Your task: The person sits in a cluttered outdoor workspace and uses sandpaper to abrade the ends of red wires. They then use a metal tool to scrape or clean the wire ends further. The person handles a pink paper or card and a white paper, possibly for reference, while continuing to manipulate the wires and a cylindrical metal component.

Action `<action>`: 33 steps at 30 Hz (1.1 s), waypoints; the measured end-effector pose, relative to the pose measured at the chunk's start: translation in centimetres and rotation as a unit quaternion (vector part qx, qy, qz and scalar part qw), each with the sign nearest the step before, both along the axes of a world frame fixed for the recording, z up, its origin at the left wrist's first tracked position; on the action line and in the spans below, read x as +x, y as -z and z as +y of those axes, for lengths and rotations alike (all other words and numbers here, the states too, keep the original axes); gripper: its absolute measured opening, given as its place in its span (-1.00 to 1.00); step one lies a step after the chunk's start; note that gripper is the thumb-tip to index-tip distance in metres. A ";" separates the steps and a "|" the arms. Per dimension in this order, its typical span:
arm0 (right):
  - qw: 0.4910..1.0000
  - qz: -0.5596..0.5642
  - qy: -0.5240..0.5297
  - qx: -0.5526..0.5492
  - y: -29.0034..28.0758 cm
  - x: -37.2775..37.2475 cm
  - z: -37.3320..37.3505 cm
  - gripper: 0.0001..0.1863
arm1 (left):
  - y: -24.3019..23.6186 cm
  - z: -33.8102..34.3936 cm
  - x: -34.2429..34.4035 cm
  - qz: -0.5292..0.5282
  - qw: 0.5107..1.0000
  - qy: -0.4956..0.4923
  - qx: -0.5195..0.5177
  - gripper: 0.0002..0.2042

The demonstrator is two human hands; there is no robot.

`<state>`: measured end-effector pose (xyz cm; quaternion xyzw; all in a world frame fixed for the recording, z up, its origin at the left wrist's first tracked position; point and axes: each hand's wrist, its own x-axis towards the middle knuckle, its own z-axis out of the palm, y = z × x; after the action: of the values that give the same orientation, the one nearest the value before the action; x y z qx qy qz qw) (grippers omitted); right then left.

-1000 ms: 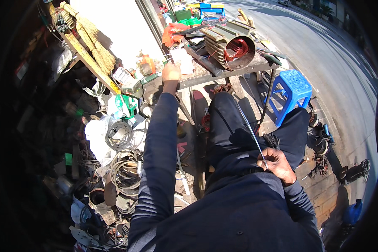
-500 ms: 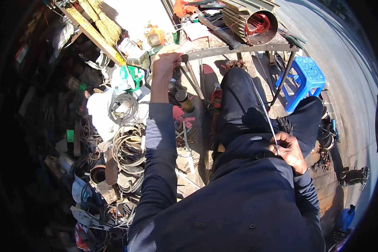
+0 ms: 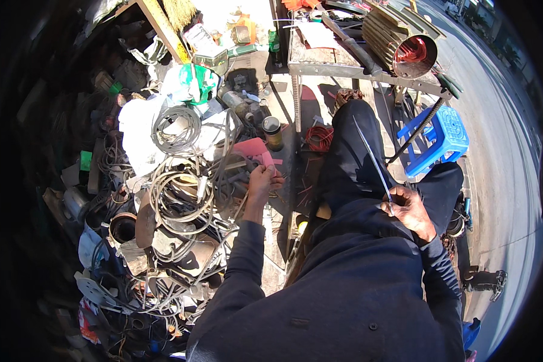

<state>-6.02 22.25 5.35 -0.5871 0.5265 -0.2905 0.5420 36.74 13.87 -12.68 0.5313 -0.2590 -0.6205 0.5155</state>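
Note:
My right hand (image 3: 409,211) is closed around the lower end of a long, thin, pointed metal tool (image 3: 374,163). The tool slants up and to the left across my dark trouser leg, and my fingers hide its grip end. To the left, my left hand (image 3: 263,186) has its fingers curled together at the lower edge of a pink sheet (image 3: 266,158). More pink material (image 3: 249,146) lies right behind it, beside coils of grey cable (image 3: 181,196). Just beyond stands a dark, yellowish can (image 3: 273,134).
A metal-edged bench (image 3: 317,57) ahead carries a finned motor housing (image 3: 399,45) with red wire inside. A blue plastic stool (image 3: 443,136) stands at right. Heaped scrap and a white bag (image 3: 140,130) fill the left. A red wire coil (image 3: 318,137) lies under the bench.
My left hand has come back from the bench's left corner down to the pink sheets. The right hand still holds the pointed tool over my lap. The view has shifted slightly left.

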 end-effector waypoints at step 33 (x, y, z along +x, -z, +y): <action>0.916 0.291 -0.209 -0.182 1.2 -1.1 -12.6 -0.64 | 6.8 -2.2 -10.6 -0.038 0.984 -0.136 0.110 -0.79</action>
<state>-7.12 9.65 4.13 -0.8310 0.4641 -0.0775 0.2967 26.13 11.68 -19.44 0.6378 -0.1340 -0.5489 0.5234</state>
